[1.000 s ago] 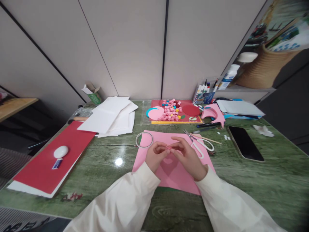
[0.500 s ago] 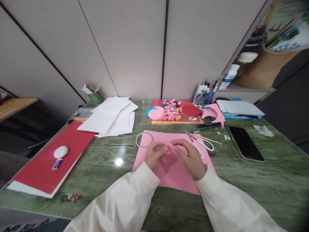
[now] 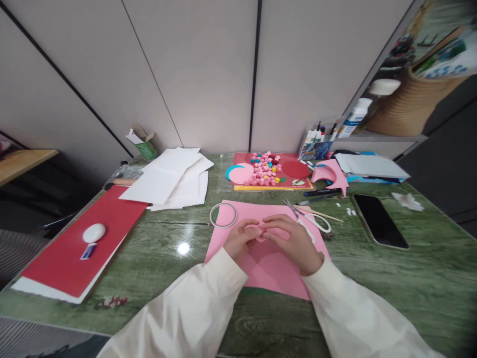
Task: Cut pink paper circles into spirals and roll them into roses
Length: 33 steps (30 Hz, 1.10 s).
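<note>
My left hand (image 3: 240, 239) pinches a small curled piece of pink paper (image 3: 260, 233) between thumb and fingers. From the other side my right hand (image 3: 292, 242) closes on the same curl, its thumb and fingertips against it. Both hands are just above a pink paper sheet (image 3: 268, 271). At the sheet's upper left lies a ring-shaped roll of tape (image 3: 211, 217). White-handled scissors (image 3: 323, 223) lie on its right side, beside a thin wooden stick (image 3: 333, 218).
Behind the sheet, pink paper flowers (image 3: 263, 174) are piled on red paper. White papers (image 3: 167, 174) and a red sheet (image 3: 70, 253) with a white oval object lie left. A black phone (image 3: 379, 221) lies right, pens (image 3: 322, 192) and pink offcuts (image 3: 330, 174) nearer the back.
My right hand has moved left and its fingers have come together on the pink paper curl. My left hand keeps its pinch in nearly the same place.
</note>
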Motion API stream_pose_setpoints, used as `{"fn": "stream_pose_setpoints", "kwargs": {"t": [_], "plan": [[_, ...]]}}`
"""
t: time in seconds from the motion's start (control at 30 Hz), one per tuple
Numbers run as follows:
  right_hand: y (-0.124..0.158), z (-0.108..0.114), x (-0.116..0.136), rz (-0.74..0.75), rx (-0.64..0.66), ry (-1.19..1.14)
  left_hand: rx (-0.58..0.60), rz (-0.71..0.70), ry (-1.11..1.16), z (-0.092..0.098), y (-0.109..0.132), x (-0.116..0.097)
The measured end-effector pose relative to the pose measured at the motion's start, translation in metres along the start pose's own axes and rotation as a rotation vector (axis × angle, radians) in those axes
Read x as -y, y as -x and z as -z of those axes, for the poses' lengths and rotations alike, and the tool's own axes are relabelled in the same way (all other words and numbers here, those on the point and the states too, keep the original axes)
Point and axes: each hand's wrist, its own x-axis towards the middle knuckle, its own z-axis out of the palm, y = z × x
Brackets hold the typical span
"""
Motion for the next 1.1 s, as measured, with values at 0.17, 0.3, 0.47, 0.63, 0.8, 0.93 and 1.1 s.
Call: {"fn": "stream_pose_setpoints", "kwargs": {"t": [0.17,0.3,0.47,0.63,0.8,0.93,1.1], "plan": [[-0.006,0.010,-0.002,0.011,0.181,-0.109,0.087,0.062,-0.081,0.002,-0.001,-0.005],[-0.006,0.012,-0.002,0.031,0.269,-0.150,0.116,0.069,-0.058,0.002,0.000,-0.004],[-0.005,0.008,-0.004,0.048,0.253,-0.132,0.101,0.045,-0.046,-0.003,0.002,-0.004],[-0.004,0.004,-0.005,0.061,0.161,-0.062,0.033,0.030,-0.036,-0.007,0.003,-0.003],[-0.003,0.003,-0.002,0.053,0.149,-0.064,0.008,0.045,0.016,-0.007,0.003,0.001],[-0.004,0.006,0.000,0.066,0.156,-0.069,0.002,0.064,-0.043,-0.005,0.003,0.000],[-0.006,0.014,0.001,0.072,0.267,-0.060,0.186,0.165,-0.236,0.000,0.000,-0.008]]}}
